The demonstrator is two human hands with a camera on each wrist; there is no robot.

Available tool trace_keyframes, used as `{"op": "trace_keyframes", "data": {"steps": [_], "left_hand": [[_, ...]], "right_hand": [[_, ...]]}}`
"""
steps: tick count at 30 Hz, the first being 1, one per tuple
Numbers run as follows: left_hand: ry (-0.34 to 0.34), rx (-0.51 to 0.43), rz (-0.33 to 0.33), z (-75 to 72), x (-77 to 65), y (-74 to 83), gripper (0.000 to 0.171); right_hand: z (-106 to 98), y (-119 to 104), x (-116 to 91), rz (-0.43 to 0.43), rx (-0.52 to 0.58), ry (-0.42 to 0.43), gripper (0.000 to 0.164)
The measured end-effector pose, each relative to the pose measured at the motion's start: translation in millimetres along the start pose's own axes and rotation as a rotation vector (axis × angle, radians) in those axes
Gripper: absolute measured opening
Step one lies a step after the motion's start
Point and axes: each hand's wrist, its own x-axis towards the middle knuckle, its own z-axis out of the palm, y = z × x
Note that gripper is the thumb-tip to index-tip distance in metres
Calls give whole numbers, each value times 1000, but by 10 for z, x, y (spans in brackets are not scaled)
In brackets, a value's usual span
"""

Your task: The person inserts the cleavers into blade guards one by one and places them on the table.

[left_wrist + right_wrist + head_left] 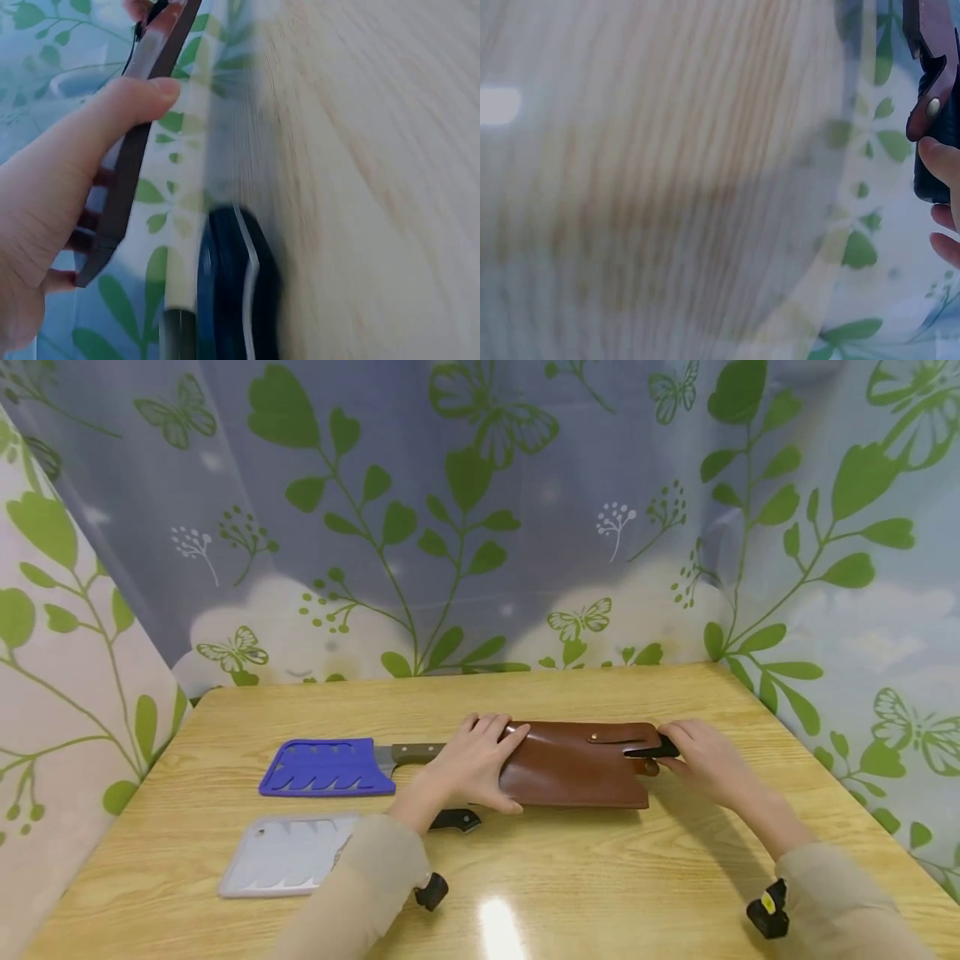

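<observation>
A brown leather cleaver sheath (577, 768) is held off the table, a black handle (663, 747) coming out of its right end. My left hand (472, 764) grips the sheath's left end, thumb at the near edge and fingers across the top. In the left wrist view the sheath's dark edge (124, 191) runs between thumb and fingers. The right hand (708, 764) holds the black handle. By the right thumb, in the right wrist view, hangs a leather strap (922, 124) with a metal snap. Any blade inside the sheath is hidden.
To the left lies a cleaver with a wooden handle (416, 752) in a blue blade guard (330, 768). Nearer me are a whitish blade guard (292, 856) and a black knife handle (457, 819), partly behind my left arm. Patterned curtains (480, 568) border the wooden table (585, 885).
</observation>
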Motion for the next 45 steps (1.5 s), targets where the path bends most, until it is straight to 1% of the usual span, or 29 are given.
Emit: {"op": "trace_keyframes", "data": {"steps": [4, 9, 15, 19, 25, 29, 32, 38, 42, 45], "left_hand": [[-86, -29, -19, -11, 205, 104, 110], [-133, -55, -37, 12, 393, 213, 109], [-160, -71, -53, 34, 553, 279, 109], [-205, -64, -71, 94, 621, 309, 110], [-254, -47, -98, 195, 676, 349, 110], [-291, -31, -107, 242, 677, 361, 110], [-306, -38, -115, 270, 665, 360, 109], [-317, -112, -134, 306, 625, 331, 108], [-320, -170, -131, 304, 610, 318, 105], [-319, -183, -125, 303, 604, 320, 104]], "right_hand": [[-17, 140, -80, 28, 1, -47, 48], [-67, 256, -139, 80, -17, -137, 45], [-85, 360, -156, 162, -24, -260, 40], [-55, 423, -145, 157, -30, -289, 38], [55, 499, -144, 115, -45, -289, 33], [134, 502, -166, 94, -56, -328, 31], [159, 483, -168, 96, -68, -359, 32], [163, 456, -112, 139, -51, -388, 29], [150, 455, -90, 203, -25, -418, 27], [141, 452, -93, 248, -11, -440, 28]]}}
